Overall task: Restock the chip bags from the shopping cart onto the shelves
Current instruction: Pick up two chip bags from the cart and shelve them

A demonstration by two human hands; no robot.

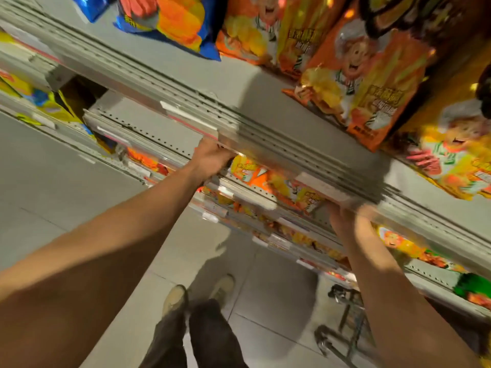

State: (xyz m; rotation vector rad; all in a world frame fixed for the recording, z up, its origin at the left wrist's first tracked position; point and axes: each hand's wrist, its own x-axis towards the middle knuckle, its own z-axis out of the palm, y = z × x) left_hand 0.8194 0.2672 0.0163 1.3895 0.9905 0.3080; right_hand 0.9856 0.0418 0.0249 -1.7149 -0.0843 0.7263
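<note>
Both bare arms reach under the edge of an upper shelf (239, 134). The left hand (212, 158) and the right hand (342, 219), set well apart, disappear beneath it, fingers hidden, so their grip cannot be told. Between them an orange chip bag (252, 171) lies on the lower shelf, likely being pushed into place. More chip bags (356, 83) stand above. The shopping cart (345, 322) waits at lower right.

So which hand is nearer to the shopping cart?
Right. The right hand reaches under the shelf edge above the shopping cart; the left hand is farther away.
</note>
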